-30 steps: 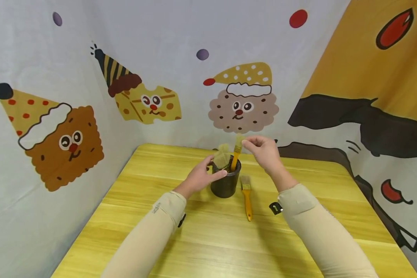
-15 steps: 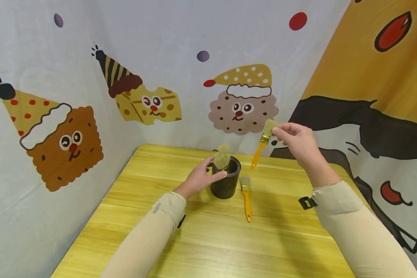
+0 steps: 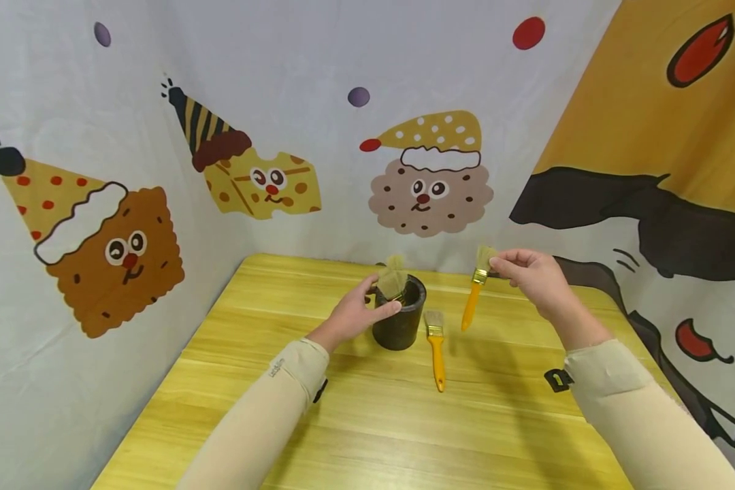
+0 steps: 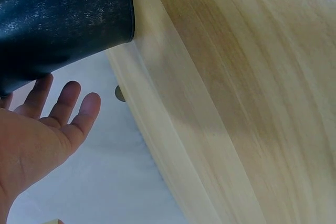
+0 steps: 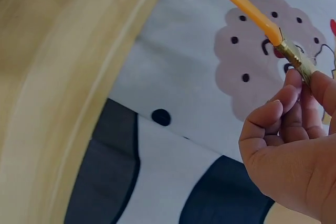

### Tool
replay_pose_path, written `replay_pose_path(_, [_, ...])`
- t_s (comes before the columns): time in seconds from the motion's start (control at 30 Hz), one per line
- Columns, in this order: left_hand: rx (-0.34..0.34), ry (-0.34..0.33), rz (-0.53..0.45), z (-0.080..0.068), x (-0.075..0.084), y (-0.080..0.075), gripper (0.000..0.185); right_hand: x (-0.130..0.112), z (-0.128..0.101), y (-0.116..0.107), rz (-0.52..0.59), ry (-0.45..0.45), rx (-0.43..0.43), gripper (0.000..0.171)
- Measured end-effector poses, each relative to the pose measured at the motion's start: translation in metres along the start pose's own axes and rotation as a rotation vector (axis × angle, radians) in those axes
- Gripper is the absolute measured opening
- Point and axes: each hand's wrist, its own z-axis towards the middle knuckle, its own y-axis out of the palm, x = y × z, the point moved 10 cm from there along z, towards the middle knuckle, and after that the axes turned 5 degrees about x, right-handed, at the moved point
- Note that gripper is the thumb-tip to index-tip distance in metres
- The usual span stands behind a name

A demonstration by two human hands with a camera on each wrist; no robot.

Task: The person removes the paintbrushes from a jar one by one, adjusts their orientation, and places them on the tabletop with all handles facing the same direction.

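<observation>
From the head camera, the left hand [image 3: 356,313] cups the near-left side of a dark cup [image 3: 399,314] that stands upright near the middle of the yellow wooden desk [image 3: 282,408]; its grip is loosely curved round the wall, thumb by the rim. A brush with pale bristles [image 3: 393,278] stands head-up in the cup. The right hand [image 3: 529,275] is raised to the right of the cup, well apart from it, and its grip pinches a yellow-handled paintbrush [image 3: 474,292] at the bristle end, so the handle hangs down and slightly left with its tip just above the desk. A second yellow paintbrush [image 3: 435,347] lies flat on the desk just right of the cup, bristles toward the far edge. Cartoon-printed cloth walls [image 3: 128,224] close in the scene.

The left wrist camera shows only the left hand's palm and fingers [image 4: 63,106], straight and slightly spread, lying along the cup's black wall [image 4: 68,19], with the desk's pale edge [image 4: 157,129] beside it; neither brush appears here.

The right wrist camera adds the detail the head view lacks: the fingertips [image 5: 315,85] squeeze the held brush's brass ferrule [image 5: 295,59], other fingers curled into the palm, and the orange-yellow handle [image 5: 241,3] runs up and left toward the desk edge [image 5: 79,103].
</observation>
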Motion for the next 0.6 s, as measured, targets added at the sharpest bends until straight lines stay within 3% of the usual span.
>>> replay_pose_path(0.6, [0.004, 0.003, -0.009, -0.001, 0.0, 0.0, 0.098, 0.066, 0.0, 0.053, -0.003, 0.041, -0.133, 0.049])
